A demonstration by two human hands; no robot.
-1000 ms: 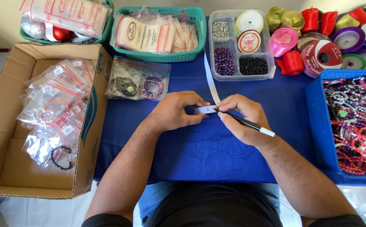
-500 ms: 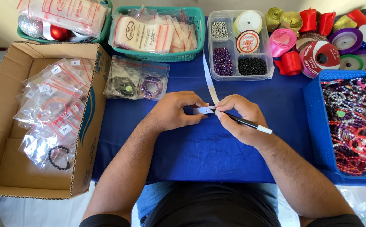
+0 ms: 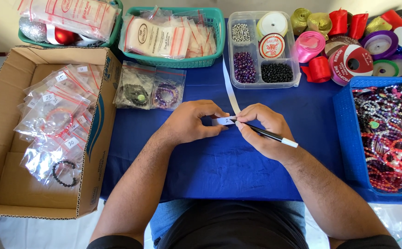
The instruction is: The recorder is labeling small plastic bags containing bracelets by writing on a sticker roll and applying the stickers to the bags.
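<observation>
A: How are the hands set?

B: The left hand (image 3: 189,123) is curled, its fingertips pressing the end of a white paper strip (image 3: 229,90) flat on the blue desk (image 3: 219,161). The right hand (image 3: 265,129) is closed around a black pen (image 3: 268,134), with the tip on the strip between the two hands.

A: Where does the strip run?

B: From between the fingertips it leads away from the hands toward a clear bead box (image 3: 263,48).

A: What hems them in?

B: Left of the left hand is a cardboard box (image 3: 7,175) of bagged bracelets; two more bagged bracelets (image 3: 150,87) lie just beyond that hand. Right of the right hand stands a blue tray (image 3: 348,138) of beaded jewellery. The cloth nearer the person, below both hands, is bare, up to the desk's near edge.
</observation>
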